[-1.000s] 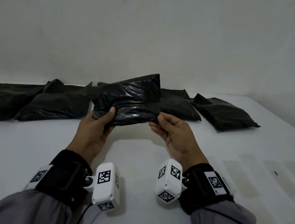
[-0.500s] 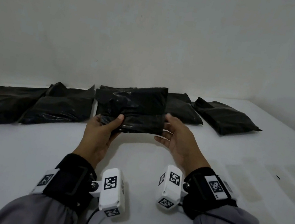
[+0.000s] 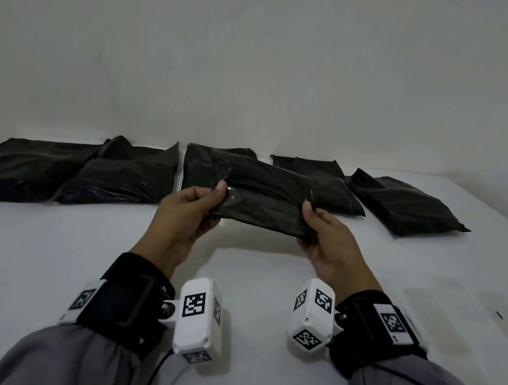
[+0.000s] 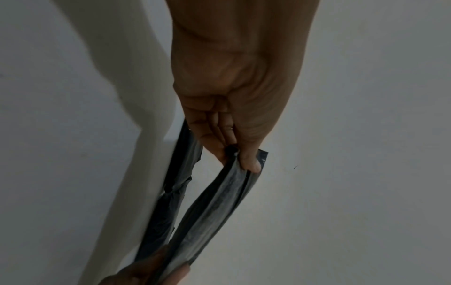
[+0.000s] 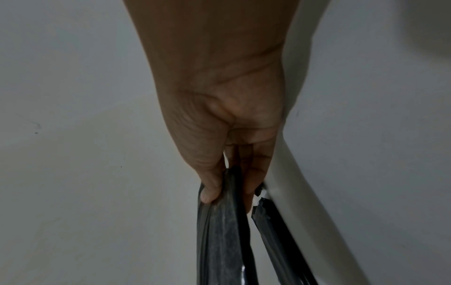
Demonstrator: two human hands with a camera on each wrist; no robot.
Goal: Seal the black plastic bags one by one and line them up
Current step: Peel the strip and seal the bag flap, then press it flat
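Both hands pinch the crinkly black bag (image 3: 261,198) above the white tabletop (image 3: 31,255): left hand (image 3: 189,215) and right hand (image 3: 327,239) at opposite ends, thumbs on top. Glossy, puffy sealed bags (image 3: 120,175) sit behind.

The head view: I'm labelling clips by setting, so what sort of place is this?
Probably a bare indoor packing spot, though I can't be sure: a plain white surface against an unmarked white wall, black plastic bags lined up along it, and another black bag held in both hands.
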